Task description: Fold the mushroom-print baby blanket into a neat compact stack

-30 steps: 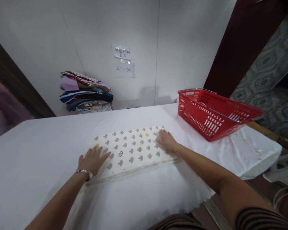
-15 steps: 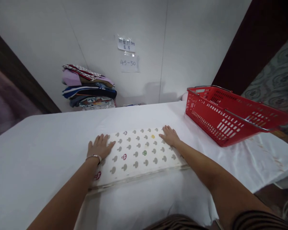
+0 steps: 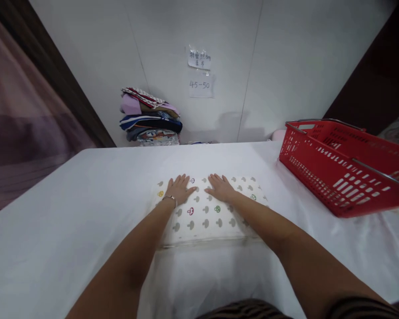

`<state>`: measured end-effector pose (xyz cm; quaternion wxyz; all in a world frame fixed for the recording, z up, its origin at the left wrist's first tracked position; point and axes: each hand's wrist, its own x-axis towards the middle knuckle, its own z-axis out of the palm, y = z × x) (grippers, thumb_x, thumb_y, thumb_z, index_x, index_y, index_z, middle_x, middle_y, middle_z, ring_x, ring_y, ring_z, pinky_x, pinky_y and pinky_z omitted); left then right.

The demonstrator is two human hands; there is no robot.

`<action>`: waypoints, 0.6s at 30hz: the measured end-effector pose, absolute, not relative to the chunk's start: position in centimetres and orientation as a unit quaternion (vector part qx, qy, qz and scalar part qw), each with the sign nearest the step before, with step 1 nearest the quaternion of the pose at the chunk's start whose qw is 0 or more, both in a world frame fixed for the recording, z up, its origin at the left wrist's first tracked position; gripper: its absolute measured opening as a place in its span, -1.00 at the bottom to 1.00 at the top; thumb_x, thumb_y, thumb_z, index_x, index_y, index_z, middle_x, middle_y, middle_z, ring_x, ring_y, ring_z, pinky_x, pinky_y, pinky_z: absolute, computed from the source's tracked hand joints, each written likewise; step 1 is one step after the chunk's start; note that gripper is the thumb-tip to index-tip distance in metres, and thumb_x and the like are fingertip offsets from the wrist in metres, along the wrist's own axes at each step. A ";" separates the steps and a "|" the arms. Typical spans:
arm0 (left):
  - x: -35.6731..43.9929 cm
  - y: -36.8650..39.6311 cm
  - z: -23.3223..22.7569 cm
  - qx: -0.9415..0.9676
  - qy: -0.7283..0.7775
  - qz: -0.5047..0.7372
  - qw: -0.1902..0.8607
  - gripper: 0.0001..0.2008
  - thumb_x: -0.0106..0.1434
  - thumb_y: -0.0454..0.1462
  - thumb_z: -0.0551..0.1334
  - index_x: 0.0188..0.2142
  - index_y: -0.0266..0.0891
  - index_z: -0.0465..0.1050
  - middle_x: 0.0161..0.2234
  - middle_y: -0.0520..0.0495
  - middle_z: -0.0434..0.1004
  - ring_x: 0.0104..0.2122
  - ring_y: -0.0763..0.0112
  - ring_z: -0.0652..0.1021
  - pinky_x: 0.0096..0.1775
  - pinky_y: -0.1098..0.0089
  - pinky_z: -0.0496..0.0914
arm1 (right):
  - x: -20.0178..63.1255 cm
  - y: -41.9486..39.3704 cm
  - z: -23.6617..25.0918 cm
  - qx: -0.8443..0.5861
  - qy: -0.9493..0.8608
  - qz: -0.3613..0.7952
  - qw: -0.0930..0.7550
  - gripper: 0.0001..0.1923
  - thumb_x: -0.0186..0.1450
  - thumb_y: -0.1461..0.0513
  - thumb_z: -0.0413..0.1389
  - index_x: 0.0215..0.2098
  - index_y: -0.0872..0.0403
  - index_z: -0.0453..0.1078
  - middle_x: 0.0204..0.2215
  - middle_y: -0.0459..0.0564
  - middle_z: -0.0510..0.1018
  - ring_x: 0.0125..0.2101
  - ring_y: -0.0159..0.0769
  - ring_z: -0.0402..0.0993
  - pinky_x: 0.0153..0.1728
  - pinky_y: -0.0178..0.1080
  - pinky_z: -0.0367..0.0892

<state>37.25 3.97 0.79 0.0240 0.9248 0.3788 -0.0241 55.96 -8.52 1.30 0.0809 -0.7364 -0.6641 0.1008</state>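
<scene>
A folded cream cloth (image 3: 209, 217) printed with small grey and coloured mushrooms lies flat on the white table (image 3: 69, 208). My left hand (image 3: 179, 189) rests palm down on its far left part, fingers spread, a bracelet on the wrist. My right hand (image 3: 221, 188) lies flat beside it near the cloth's far middle. Both hands press on the cloth and grip nothing. My forearms reach in from the bottom of the view.
A red plastic basket (image 3: 344, 166) with metal handles stands on the table at the right. A stack of folded clothes (image 3: 149, 117) sits against the white wall at the back. Two paper notes (image 3: 201, 73) hang on the wall. A dark curtain hangs at the left.
Both hands slid inward across the cloth from its left and right ends and now lie side by side near its middle. The view has shifted left.
</scene>
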 end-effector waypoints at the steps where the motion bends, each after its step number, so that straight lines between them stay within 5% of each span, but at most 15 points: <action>1: 37.2 4.0 0.4 0.925 0.378 -0.019 0.029 -0.25 0.26 0.16 -0.25 0.31 -0.19 -0.09 0.33 -0.08 -0.17 0.30 0.15 -0.09 0.23 0.00 -0.15 | 55.9 -8.4 0.9 -0.736 -0.664 0.104 0.081 -0.17 0.29 -0.19 -0.40 0.34 0.14 -0.14 0.33 0.05 -0.16 0.31 -0.18 -0.35 0.23 -0.05 -0.41; 18: 32.2 7.3 0.9 0.888 0.456 -0.031 0.037 -0.20 0.22 0.18 -0.30 0.31 -0.22 -0.10 0.33 -0.10 -0.16 0.29 0.10 -0.07 0.22 -0.06 -0.19 | 56.4 -8.4 0.1 -0.734 -0.665 0.119 0.073 -0.18 0.29 -0.20 -0.40 0.35 0.09 -0.22 0.34 -0.01 -0.16 0.31 -0.19 -0.32 0.24 -0.08 -0.41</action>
